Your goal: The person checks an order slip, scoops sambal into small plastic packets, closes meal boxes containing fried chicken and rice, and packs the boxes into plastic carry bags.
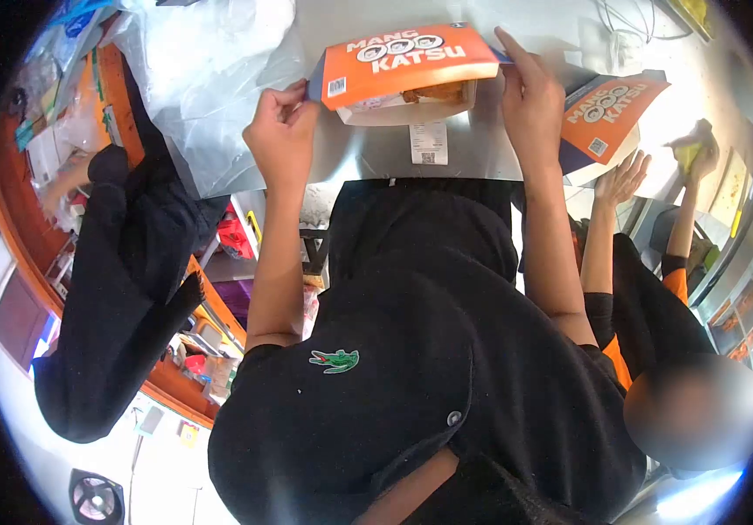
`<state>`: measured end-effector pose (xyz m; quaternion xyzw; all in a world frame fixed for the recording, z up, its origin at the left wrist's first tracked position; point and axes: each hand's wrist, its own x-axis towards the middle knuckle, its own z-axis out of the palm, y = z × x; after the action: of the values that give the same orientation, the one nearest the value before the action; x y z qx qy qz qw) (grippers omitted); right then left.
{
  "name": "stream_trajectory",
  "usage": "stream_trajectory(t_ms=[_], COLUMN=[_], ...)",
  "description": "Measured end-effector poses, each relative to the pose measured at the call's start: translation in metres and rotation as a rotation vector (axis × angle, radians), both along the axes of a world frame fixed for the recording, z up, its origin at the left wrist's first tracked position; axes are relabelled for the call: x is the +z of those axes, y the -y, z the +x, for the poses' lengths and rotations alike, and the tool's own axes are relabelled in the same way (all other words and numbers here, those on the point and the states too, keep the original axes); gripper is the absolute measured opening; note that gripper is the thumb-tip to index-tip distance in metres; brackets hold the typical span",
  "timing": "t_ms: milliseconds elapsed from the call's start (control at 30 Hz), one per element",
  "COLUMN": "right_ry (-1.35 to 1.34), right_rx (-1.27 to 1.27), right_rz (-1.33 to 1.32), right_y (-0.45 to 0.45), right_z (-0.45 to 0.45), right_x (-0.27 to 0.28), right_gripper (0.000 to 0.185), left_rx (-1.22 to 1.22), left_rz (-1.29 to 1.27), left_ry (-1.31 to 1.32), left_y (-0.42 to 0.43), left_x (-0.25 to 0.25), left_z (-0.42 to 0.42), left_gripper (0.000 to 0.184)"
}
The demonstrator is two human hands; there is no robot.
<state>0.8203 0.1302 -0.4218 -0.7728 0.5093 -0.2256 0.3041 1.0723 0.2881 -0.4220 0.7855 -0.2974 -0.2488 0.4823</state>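
Observation:
An orange food box (411,66) printed "MANG KATSU" sits on the metal table (359,157), its lid partly raised and fried food (436,93) showing inside. At the box's left edge, my left hand (285,127) is closed, pinching the dark side flap. My right hand (529,92) is at the right edge, index finger stretched out past the lid and fingers apart; its contact with the box is partly hidden. A printed receipt (429,144) lies just in front of the box.
A second orange box (606,121) stands on the right. Beside it are a co-worker's hands, one holding a yellowish cloth (684,156). Clear plastic bags (210,87) lie at the left. Another person's dark sleeve (105,289) is farther left. Cables (634,24) lie at the back.

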Motion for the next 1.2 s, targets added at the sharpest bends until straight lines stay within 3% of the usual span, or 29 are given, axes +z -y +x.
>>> stream_trajectory(t_ms=[133, 167, 267, 367, 467, 600, 667, 733, 800, 867, 900, 1033, 1167, 1200], right_ry=[-0.051, 0.046, 0.166, 0.139, 0.192, 0.425, 0.391, 0.312, 0.186, 0.146, 0.119, -0.043, -0.096, -0.095], right_rx=[-0.004, -0.046, -0.098, -0.093, -0.080, -0.008, 0.153, 0.254, 0.280, 0.303, 0.317, 0.350, 0.249, 0.219], right_rz=[0.067, 0.130, 0.094, 0.234, 0.126, 0.401, 0.349, 0.342, 0.374, 0.279, 0.231, 0.071, -0.123, -0.195], right_y=[-0.013, -0.016, -0.022, -0.033, -0.036, -0.033, -0.035, -0.030, -0.026, -0.029, -0.032, -0.042, -0.039, -0.032], right_z=[0.004, 0.009, 0.007, 0.015, 0.016, 0.006, 0.001, 0.000, -0.003, -0.007, -0.007, -0.007, 0.008, 0.017], right_x=[-0.013, -0.022, -0.030, -0.018, -0.029, -0.014, 0.004, 0.012, 0.011, -0.004, -0.014, -0.028, 0.004, 0.010], right_gripper=[0.041, 0.044, 0.039, 0.038, 0.036, 0.050, 0.057, 0.062, 0.063, 0.058, 0.057, 0.049, 0.041, 0.038], left_rx=[-0.071, -0.079, -0.097, -0.332, -0.197, -0.102, -0.137, -0.488, -0.694, -0.777, -0.793, -0.766, -0.745, -0.738], left_rz=[0.157, 0.134, 0.053, -0.031, -0.106, -0.044, -0.044, 0.068, 0.114, 0.118, -0.038, -0.048, 0.184, 0.130], left_ry=[0.002, 0.007, -0.102, -0.263, -0.620, -0.601, -0.605, 0.213, 0.631, 0.624, 0.549, 0.597, 0.755, 0.709], left_y=[-0.005, -0.001, 0.005, -0.001, -0.007, -0.001, -0.002, 0.009, 0.023, 0.044, 0.050, 0.042, 0.048, 0.048], left_x=[-0.015, -0.011, 0.011, 0.006, 0.007, 0.010, 0.003, 0.015, 0.021, 0.003, -0.008, -0.018, 0.008, -0.003], left_z=[-0.008, -0.012, -0.020, -0.030, -0.028, -0.040, -0.037, -0.029, -0.028, -0.020, -0.014, -0.020, -0.032, -0.028], left_gripper=[0.012, 0.029, 0.049, 0.061, 0.059, 0.066, 0.076, 0.077, 0.074, 0.067, 0.057, 0.060, 0.061, 0.058])
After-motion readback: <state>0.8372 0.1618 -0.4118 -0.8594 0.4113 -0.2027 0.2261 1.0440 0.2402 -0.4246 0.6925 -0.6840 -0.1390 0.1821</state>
